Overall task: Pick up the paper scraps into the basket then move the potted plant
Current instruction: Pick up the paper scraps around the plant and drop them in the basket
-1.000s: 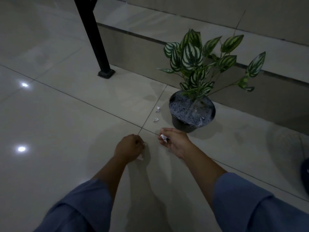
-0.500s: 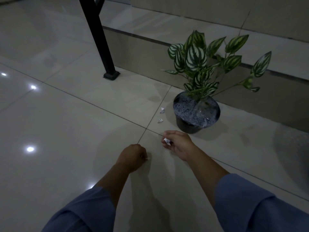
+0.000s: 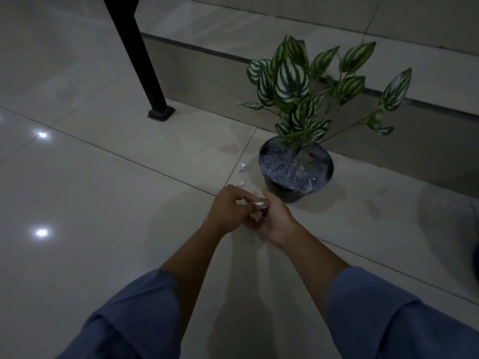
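Tiled floor (image 3: 103,229): open at left, step edge (image 3: 207,51) behind.
Left hand (image 3: 229,209), right hand (image 3: 274,221) touching, pinching paper scraps (image 3: 259,206); potted plant (image 3: 295,167) just beyond.

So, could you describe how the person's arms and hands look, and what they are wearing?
Both arms wear loose, wide blue sleeves, the left sleeve and the right sleeve, each ending partway down the forearm. Below the cuffs the forearms are bare. The left hand and the right hand are bare too: no gloves, and no watch, ring or bracelet shows in this dim light.
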